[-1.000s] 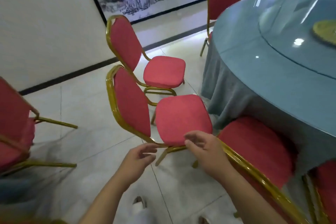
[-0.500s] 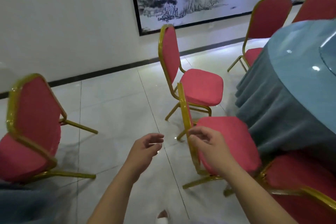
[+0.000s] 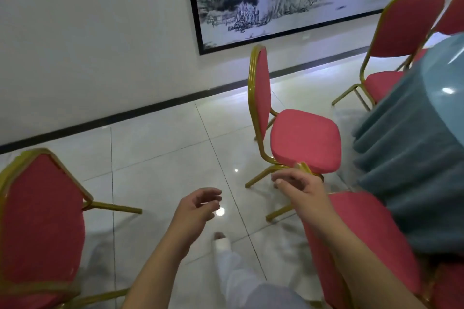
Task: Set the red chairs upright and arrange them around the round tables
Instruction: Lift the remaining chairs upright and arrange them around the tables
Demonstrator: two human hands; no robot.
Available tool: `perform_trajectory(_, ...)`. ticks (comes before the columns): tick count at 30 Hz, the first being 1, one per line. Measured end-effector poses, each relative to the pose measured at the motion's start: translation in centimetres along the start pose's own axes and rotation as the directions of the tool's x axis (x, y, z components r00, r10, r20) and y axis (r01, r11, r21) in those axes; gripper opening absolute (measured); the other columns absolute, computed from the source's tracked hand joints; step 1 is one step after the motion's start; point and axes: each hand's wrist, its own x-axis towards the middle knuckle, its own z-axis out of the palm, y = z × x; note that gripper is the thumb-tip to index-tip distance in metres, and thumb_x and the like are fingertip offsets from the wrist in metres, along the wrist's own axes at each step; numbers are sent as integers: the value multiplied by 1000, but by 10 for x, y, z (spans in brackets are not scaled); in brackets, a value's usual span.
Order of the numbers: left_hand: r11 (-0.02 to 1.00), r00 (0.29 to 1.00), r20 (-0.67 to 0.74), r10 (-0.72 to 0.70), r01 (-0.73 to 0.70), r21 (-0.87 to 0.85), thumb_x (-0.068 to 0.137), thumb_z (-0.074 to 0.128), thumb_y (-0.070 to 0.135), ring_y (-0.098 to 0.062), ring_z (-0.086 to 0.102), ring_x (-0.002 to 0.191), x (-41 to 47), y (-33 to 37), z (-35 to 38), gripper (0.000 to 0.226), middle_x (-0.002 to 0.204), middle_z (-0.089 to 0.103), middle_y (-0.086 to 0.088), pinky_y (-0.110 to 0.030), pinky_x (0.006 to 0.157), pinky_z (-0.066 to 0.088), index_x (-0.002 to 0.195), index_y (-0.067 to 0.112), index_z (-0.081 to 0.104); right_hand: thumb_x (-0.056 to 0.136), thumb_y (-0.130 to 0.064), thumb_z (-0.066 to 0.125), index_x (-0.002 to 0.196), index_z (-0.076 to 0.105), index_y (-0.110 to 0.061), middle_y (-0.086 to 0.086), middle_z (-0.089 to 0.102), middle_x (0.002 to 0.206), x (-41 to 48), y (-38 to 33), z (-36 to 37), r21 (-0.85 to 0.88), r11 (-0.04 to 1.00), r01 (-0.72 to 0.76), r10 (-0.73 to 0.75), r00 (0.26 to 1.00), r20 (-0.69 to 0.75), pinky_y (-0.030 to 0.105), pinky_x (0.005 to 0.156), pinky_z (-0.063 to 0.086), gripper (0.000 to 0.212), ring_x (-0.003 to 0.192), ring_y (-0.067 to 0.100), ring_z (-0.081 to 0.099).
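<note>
Currently, entries running from largest thing to smallest.

Round table (image 3: 426, 158): standing at the right edge under a grey-blue cloth that is hanging to the floor; only part of it is showing.

Floor (image 3: 160, 165): pale glossy tiles, throwing glare near the hands.

Tipped chair (image 3: 40, 223): lying on its back at lower left, red backrest facing up, gold legs pointing right along the floor. Well apart from the table. Judging this to be the next chair needing to be set upright.

Nearest chair (image 3: 364, 238): standing at lower right, seat just beside the cloth; its gold frame top is peeking out just above the right hand.

Middle chair (image 3: 305, 140): standing upright, seat facing the table, near the cloth.

Far chair (image 3: 404, 22): standing upright at upper right, seat partly tucked behind the table edge.

Right hand (image 3: 300, 189): fingers curled loosely over the nearest chair's frame top; whether they are gripping or only hovering, cannot tell.

Left hand (image 3: 198, 211): hanging free over bare tile, fingers relaxed and half curled, holding nothing.

Step in hand (judgement): letting go of the nearest chair and turning toward the tipped one.

Doing it well (judgement): taking the backrest frame with both hands, pivoting on the legs rather than dragging, watching footing on the slick tile, then carrying it to a gap at the table.
</note>
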Motion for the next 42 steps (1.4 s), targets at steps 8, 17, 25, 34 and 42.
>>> perform_trajectory(8, 997, 996, -82, -29, 34, 72, 90, 66, 8, -12, 70, 95, 142, 93, -86, 27, 100, 75, 6, -28, 78, 55, 98, 32, 76, 95, -13, 62, 100, 74, -27, -12, 74, 97, 196, -51, 78, 85, 996, -24, 16, 996, 92, 34, 92, 57, 19, 97, 7, 69)
perform_trajectory(17, 996, 993, -82, -82, 79, -46, 88, 65, 3, -19, 71, 94, 315, 167, -121, 26, 99, 76, -2, -32, 78, 58, 97, 24, 77, 93, -15, 64, 97, 75, -33, -13, 73, 99, 374, -93, 114, 75, 996, 57, -61, 997, 51, 32, 86, 55, 22, 98, 7, 67)
perform_trajectory(25, 974, 966, 257, 3, -61, 216, 92, 62, 9, -13, 69, 96, 537, 274, -90, 25, 98, 74, 5, -32, 86, 58, 103, 29, 73, 82, -39, 75, 148, 33, -33, -12, 37, 143, 522, -84, 90, -367, 902, -225, 59, 909, -413, 39, 107, 35, 79, 131, 14, 32)
perform_trajectory(34, 880, 623, 730, -283, -134, 455, 82, 73, 50, -3, 60, 96, 693, 372, 68, 55, 117, 57, 11, -26, 65, 58, 130, 43, 48, 88, -20, 60, 131, 52, -48, -20, 62, 96, 594, -60, 84, -221, 732, -645, 382, 656, -650, 18, 61, 38, 52, 78, 2, 57)
perform_trajectory(42, 854, 559, 686, -465, 80, 513, 84, 65, 6, -31, 69, 79, 748, 389, 203, 79, 126, 55, -22, -40, 56, 58, 146, 30, 22, 73, -15, 55, 139, 45, -52, -24, 56, 96, 643, -48, 48, -123, 742, -659, 437, 615, -657, 15, 70, 37, 76, 84, 1, 52)
